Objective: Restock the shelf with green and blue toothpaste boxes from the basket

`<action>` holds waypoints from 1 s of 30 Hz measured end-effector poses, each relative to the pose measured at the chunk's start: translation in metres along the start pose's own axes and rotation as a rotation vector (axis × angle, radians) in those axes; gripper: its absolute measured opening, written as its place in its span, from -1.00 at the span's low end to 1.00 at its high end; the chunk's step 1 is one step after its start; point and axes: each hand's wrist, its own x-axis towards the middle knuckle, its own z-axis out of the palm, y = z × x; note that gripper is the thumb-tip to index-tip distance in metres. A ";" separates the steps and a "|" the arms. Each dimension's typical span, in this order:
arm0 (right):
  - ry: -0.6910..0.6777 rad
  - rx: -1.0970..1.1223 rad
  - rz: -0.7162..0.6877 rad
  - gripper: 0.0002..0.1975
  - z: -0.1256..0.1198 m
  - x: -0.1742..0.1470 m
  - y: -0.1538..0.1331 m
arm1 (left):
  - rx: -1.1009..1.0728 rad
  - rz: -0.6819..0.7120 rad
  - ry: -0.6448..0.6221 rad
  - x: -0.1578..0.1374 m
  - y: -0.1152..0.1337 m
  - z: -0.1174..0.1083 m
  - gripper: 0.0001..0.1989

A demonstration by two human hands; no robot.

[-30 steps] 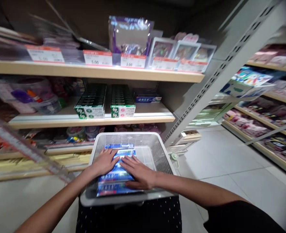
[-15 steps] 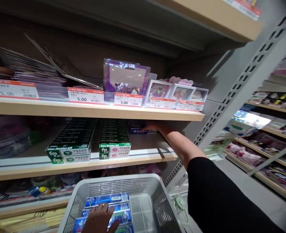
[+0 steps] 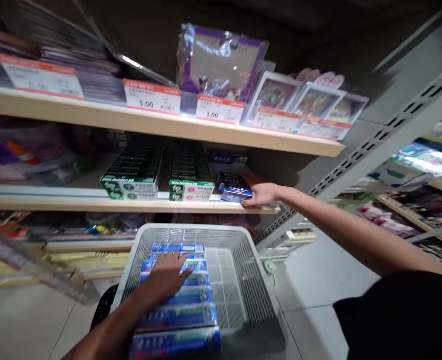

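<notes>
"So, where is the right hand?"

"The right hand (image 3: 262, 194) is at the right end of a lower shelf (image 3: 66, 205), touching a small stack of dark blue boxes (image 3: 236, 190) at the shelf's front edge. The thumb lies by the stack's front right corner; the other fingers fade into shadow behind it, so I cannot tell how firmly they are closed, or whether the boxes are gripped at all."

"And the left?"

"The left hand (image 3: 168, 272) lies palm down, fingers loosely spread, on blue boxes (image 3: 196, 297) inside a pale grey basket (image 3: 194, 228). It rests on them — nothing is clasped. Those boxes run in a row along the basket's left side, from its far edge to its near edge."

"What is near the dark blue stack?"

"Just left of it, two rows of green-and-white boxes (image 3: 190, 189) also reach the shelf's front edge. Farther back, another dark blue box (image 3: 226, 159) sits in dim light."

"And above?"

"An upper shelf (image 3: 149, 124) with price labels (image 3: 151, 97) along its front edge, two reading 5.00 and 3.00. Behind the labels stands a purple-bordered packet (image 3: 224, 60), with white-framed packs (image 3: 275, 95) toward the right end."
</notes>
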 end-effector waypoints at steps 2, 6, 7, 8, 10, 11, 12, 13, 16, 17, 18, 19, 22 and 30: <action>-0.249 -0.150 -0.149 -0.39 -0.003 -0.043 -0.025 | -0.022 -0.021 -0.044 -0.002 0.000 -0.005 -0.39; -0.357 -0.256 -0.399 0.04 0.012 -0.126 -0.094 | -0.032 0.005 -0.057 -0.015 0.004 -0.014 -0.32; -0.394 -0.265 -0.444 0.04 0.024 -0.141 -0.111 | -0.011 0.028 -0.059 -0.022 0.007 -0.015 -0.30; -0.424 -0.278 -0.466 0.03 0.038 -0.150 -0.126 | 0.012 0.059 -0.065 -0.030 0.010 -0.016 -0.30; -0.479 -0.285 -0.505 0.04 0.074 -0.154 -0.148 | 0.046 0.111 -0.083 -0.047 0.015 -0.016 -0.31; -0.508 -0.277 -0.517 0.06 0.093 -0.150 -0.154 | 0.055 0.119 -0.096 -0.056 0.017 -0.014 -0.31; -0.532 -0.267 -0.518 0.09 0.112 -0.143 -0.157 | 0.063 0.111 -0.110 -0.063 0.019 -0.013 -0.30; -0.564 -0.254 -0.514 0.11 0.130 -0.134 -0.157 | 0.071 0.092 -0.126 -0.068 0.020 -0.011 -0.27; -0.627 -0.254 -0.512 0.07 0.176 -0.111 -0.148 | 0.096 0.062 -0.162 -0.076 0.018 -0.006 -0.22; -0.618 -0.257 -0.530 0.00 0.187 -0.108 -0.144 | 0.104 0.071 -0.162 -0.076 0.017 -0.005 -0.21; -0.589 -0.257 -0.554 -0.10 0.196 -0.107 -0.141 | 0.109 0.082 -0.156 -0.076 0.015 -0.003 -0.21; -0.558 -0.254 -0.577 -0.22 0.203 -0.109 -0.139 | 0.112 0.095 -0.145 -0.076 0.013 -0.002 -0.21; -0.480 -0.243 -0.608 -0.47 0.211 -0.121 -0.139 | 0.115 0.119 -0.117 -0.075 0.007 0.002 -0.21; -0.451 -0.355 -0.411 -0.63 0.170 -0.114 -0.149 | 0.062 0.159 -0.058 -0.077 0.006 0.006 -0.25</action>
